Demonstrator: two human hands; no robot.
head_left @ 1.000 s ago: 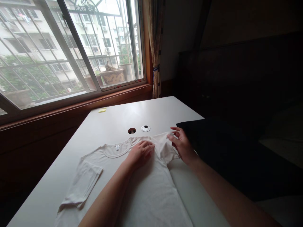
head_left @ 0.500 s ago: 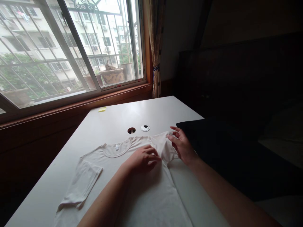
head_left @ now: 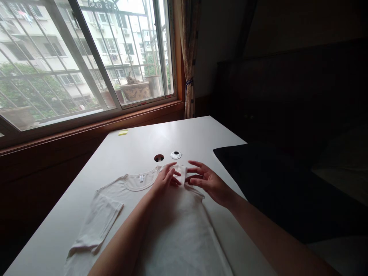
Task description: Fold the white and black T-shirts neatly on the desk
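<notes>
A white short-sleeved T-shirt (head_left: 175, 222) lies spread on the white table, its round neckline and small label toward the far side. Its left sleeve (head_left: 107, 207) is turned inward across the body. On the other side, the shoulder cloth is folded in, and the sleeve there is mostly hidden. My left hand (head_left: 165, 179) rests on the shirt just right of the neckline, fingers apart. Beside it, my right hand (head_left: 208, 183) has its fingers spread, the tips at the folded shoulder edge; whether they press on the cloth is hard to see.
Beyond the shirt, the white table (head_left: 138, 143) has a round cable hole (head_left: 159, 158), a loose round cover (head_left: 176, 155) and a yellow sticky note (head_left: 123, 132). Dark cloth (head_left: 276, 184) overlaps the right edge. A barred window (head_left: 138, 50) and a tied curtain (head_left: 189, 76) stand behind.
My right hand has moved left, bringing the right sleeve inward over the shoulder, and its fingers have spread. My left hand has shifted left and farther up toward the neckline.
</notes>
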